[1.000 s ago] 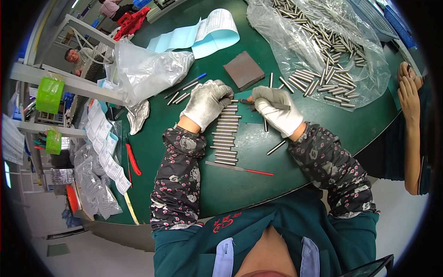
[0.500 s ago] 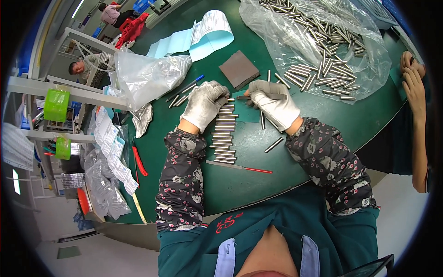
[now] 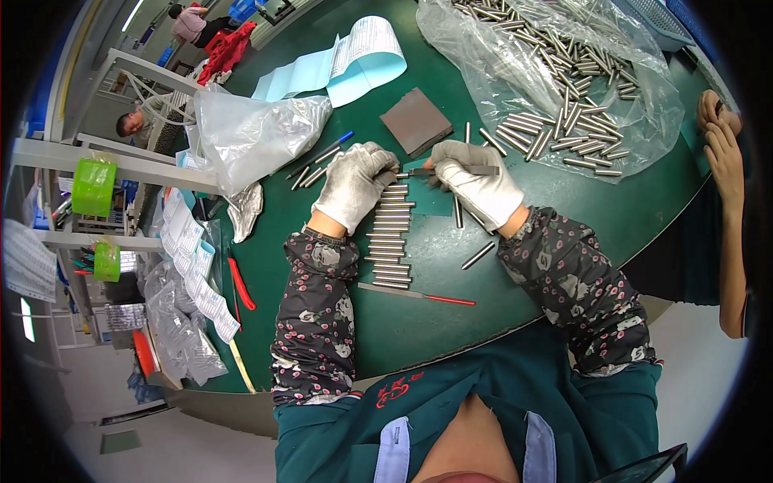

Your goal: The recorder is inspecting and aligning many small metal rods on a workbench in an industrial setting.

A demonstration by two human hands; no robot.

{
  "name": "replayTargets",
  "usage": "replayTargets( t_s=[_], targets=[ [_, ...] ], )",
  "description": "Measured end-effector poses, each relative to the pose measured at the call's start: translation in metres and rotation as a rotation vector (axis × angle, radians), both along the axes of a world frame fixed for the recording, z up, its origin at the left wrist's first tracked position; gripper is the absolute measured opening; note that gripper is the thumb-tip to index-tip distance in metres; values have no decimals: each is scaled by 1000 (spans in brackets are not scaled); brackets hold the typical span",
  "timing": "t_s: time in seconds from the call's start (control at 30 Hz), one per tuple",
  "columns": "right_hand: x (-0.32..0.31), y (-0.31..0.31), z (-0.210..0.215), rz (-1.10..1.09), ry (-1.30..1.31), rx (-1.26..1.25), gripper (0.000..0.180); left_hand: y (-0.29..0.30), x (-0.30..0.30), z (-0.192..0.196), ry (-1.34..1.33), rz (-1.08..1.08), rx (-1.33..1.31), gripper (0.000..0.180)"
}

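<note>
My left hand, in a white glove, is closed round a short metal pin whose end sticks out to the right. My right hand, also gloved, grips a dark flat bar that looks like a file. The bar's left tip meets the end of the pin. Just below my left hand, several shiny pins lie side by side in a column. A thin red-handled file rests under that column. One loose pin lies below my right hand, and another pin beside it.
A brown square block lies beyond my hands. Upper right, a clear plastic bag holds many pins, some spilling out. To the left are a plastic bag, a pen, papers and red-handled pliers. Another person's hands show at far right.
Very little differs. The dark bar's tip has shifted slightly left along the pin's end, while both hands stay almost in place.
</note>
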State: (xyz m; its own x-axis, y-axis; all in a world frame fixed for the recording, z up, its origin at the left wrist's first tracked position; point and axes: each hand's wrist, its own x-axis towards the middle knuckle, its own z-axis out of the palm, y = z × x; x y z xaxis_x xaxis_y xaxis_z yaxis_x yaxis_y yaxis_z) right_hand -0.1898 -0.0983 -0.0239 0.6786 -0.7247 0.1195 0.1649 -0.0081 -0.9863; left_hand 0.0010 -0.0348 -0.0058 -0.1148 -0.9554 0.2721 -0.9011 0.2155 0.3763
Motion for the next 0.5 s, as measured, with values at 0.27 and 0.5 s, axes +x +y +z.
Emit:
replayTargets(
  t_s=[0.27, 0.5],
  targets=[
    [0, 0, 3, 17, 21, -30, 15, 2, 1, 2, 5, -3, 2, 14],
    [-2, -2, 3, -3, 31, 14, 15, 0, 1, 0, -7, -12, 13, 15]
  ],
)
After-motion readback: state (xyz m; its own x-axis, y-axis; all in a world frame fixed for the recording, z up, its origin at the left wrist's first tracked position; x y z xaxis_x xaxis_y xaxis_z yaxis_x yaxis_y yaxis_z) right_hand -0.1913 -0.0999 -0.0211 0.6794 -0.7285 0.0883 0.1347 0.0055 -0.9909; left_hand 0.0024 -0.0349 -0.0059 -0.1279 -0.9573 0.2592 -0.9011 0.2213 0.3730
